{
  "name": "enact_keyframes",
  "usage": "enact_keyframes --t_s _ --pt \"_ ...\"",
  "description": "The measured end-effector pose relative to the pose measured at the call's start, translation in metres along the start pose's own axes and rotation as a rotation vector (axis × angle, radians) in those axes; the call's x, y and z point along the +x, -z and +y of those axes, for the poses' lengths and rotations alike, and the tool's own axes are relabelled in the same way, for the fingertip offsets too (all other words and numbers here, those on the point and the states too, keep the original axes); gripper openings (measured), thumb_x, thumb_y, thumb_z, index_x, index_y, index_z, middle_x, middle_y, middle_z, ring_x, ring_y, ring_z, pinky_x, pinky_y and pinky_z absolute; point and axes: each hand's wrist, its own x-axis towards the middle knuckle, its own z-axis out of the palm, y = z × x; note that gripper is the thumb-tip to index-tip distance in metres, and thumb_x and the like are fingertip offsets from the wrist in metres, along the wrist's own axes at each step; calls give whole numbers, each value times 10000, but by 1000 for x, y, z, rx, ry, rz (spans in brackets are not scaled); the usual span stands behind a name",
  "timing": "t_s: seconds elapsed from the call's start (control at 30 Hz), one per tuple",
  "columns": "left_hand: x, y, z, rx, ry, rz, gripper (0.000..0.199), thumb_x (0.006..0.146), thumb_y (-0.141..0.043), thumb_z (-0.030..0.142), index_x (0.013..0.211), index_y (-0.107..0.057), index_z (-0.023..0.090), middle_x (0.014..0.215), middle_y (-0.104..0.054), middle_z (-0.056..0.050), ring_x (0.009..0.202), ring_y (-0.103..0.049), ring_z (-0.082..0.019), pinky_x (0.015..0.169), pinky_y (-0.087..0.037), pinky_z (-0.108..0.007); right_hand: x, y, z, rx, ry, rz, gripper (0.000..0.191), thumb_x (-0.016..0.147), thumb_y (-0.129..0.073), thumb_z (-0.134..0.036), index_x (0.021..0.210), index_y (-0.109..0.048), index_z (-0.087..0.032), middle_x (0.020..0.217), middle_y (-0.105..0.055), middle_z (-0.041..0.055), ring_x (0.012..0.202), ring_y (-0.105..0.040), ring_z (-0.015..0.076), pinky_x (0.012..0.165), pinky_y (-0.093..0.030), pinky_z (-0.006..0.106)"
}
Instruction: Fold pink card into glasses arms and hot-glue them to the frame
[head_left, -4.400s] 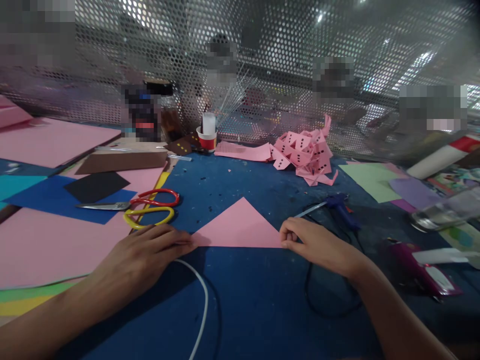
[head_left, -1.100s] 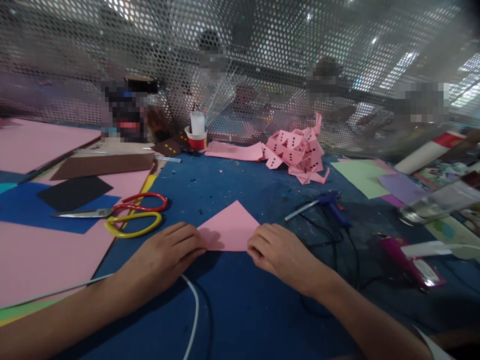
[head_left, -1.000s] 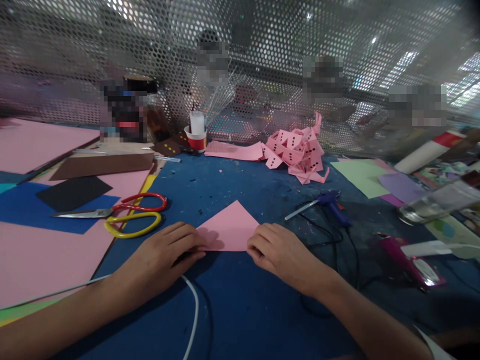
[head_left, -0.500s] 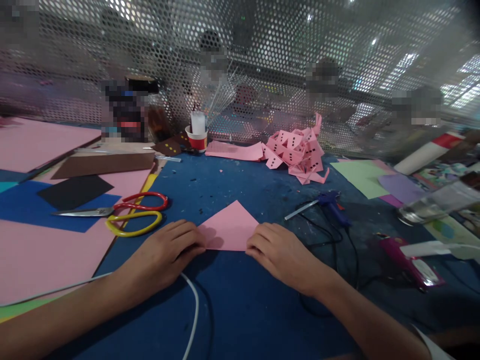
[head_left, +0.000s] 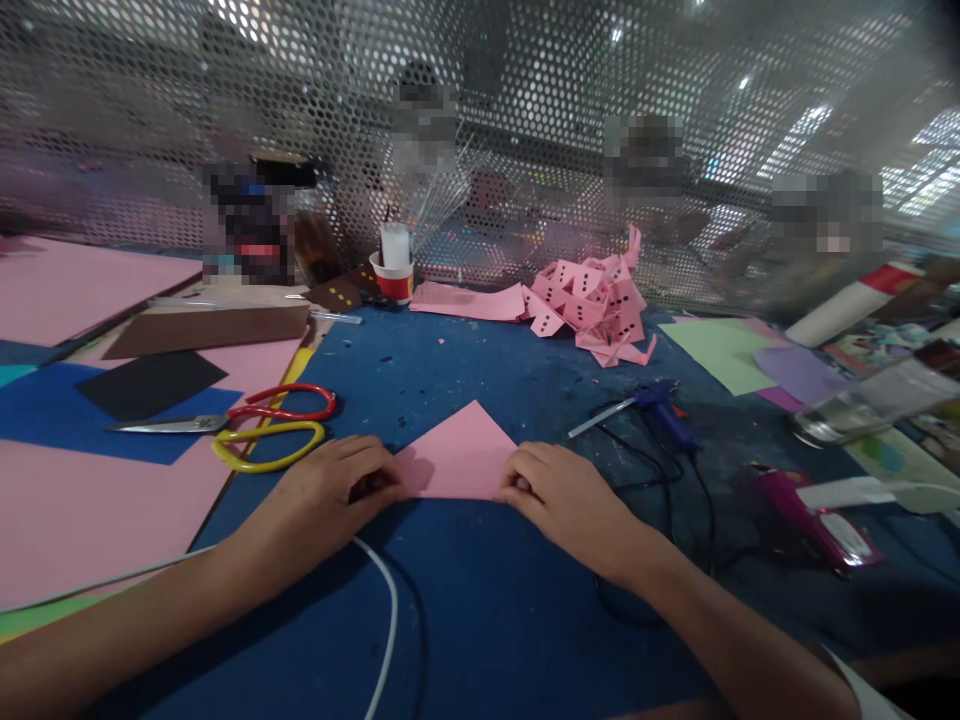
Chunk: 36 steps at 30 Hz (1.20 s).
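A piece of pink paper (head_left: 461, 455) folded to a triangle lies on the blue table, its peak pointing away from me and its straight edge towards me. My left hand (head_left: 349, 485) pinches the left corner between thumb and fingers. At the opposite corner, my right hand (head_left: 551, 500) grips the paper the same way, fingers curled. Both corners are hidden under the fingers. Just beyond my left hand rest scissors (head_left: 255, 425) with one red and one yellow handle loop.
Pink, blue and black paper sheets (head_left: 112, 510) cover the left side. At the back sit a heap of folded pink paper pieces (head_left: 589, 305) and a paper cup (head_left: 394, 280). A blue glue gun (head_left: 667, 415), its cord and a magenta tool (head_left: 817, 520) lie right. A white cable (head_left: 391, 600) runs near my left wrist.
The fingers of both hands have shifted slightly at the corners, with the thumbs now showing more apart from the curled fingers. The folded paper stays almost in place.
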Motion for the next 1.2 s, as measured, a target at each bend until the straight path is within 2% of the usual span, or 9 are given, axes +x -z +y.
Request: enact_keyframes --t_s 0.13,0.27,0.7,0.83,1.2 --pt "2 1 -2 -6 67 -30 215 941 -687 434 852 -718 240 816 -709 7 742 -631 -178 679 -441 -279 0 0 1 23 -22 9 127 997 -696 -241 890 -642 -198 919 -694 -8 847 -607 164 759 -385 299" --pt "2 2 -1 -17 76 -39 192 944 -673 411 856 -720 247 855 -730 6 787 -655 -182 711 -454 -280 -1 1 2 61 -39 13 119 989 -701 -220 891 -636 -203 922 -689 -13 847 -595 156 757 -378 293" --pt "2 13 -2 7 122 -65 261 920 -685 496 822 -729 258 825 -741 -5 750 -664 -201 656 -467 -284 -4 11 2 57 -76 -44 111 996 -678 -208 891 -642 -200 940 -681 -6 842 -585 147 759 -381 293" --pt "0 16 -8 19 127 -67 241 910 -691 493 827 -745 273 807 -744 -3 715 -663 -196 607 -461 -274 -5 13 2 66 -86 -56 102 995 -680 -214 896 -657 -203 940 -688 -5 845 -594 149 753 -383 292" --pt "-2 24 -14 74 184 -96 196 894 -687 454 841 -750 276 819 -742 -16 732 -673 -206 622 -467 -267 -6 23 4 111 -150 -89 121 986 -692 -249 875 -664 -212 915 -692 -17 852 -606 154 743 -381 283"
